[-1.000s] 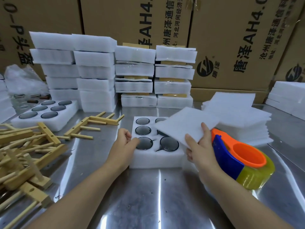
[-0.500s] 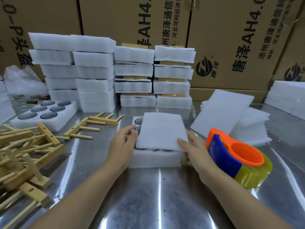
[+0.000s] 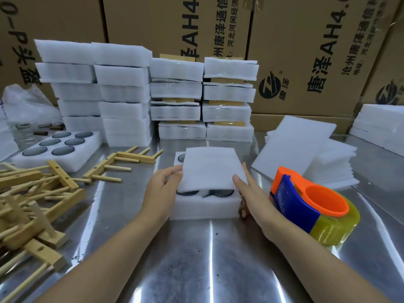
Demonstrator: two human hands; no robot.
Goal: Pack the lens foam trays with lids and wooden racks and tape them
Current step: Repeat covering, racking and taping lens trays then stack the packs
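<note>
Foam tray (image 3: 205, 206): it sits on the steel surface (image 3: 196, 259) straight in front of you, between your two hands.
Lid (image 3: 209, 169): a white foam sheet lying on the tray, slightly askew, so dark lenses (image 3: 218, 193) show along the near edge and one shows at the far left corner.
Left hand (image 3: 161, 189): your curled fingers pinch the lid's left edge.
Right hand (image 3: 251, 193): it grasps nothing. Straight fingers lie against the lid's right edge (the lower ones touch the tray's side).
Tape dispenser (image 3: 306, 204): orange and blue with a yellowish roll, just beside your right wrist.
Loose lids (image 3: 328, 171): stacked behind the dispenser.
Wooden racks (image 3: 32, 204): heaped at your left.
Second tray (image 3: 87, 147): six lenses, uncovered, beyond the racks.
Packed trays (image 3: 203, 95): stacked at the back.
Cartons (image 3: 306, 51): printed sideways with "唐泽 AH4." and "沧州唐泽通信", plus a round logo.
</note>
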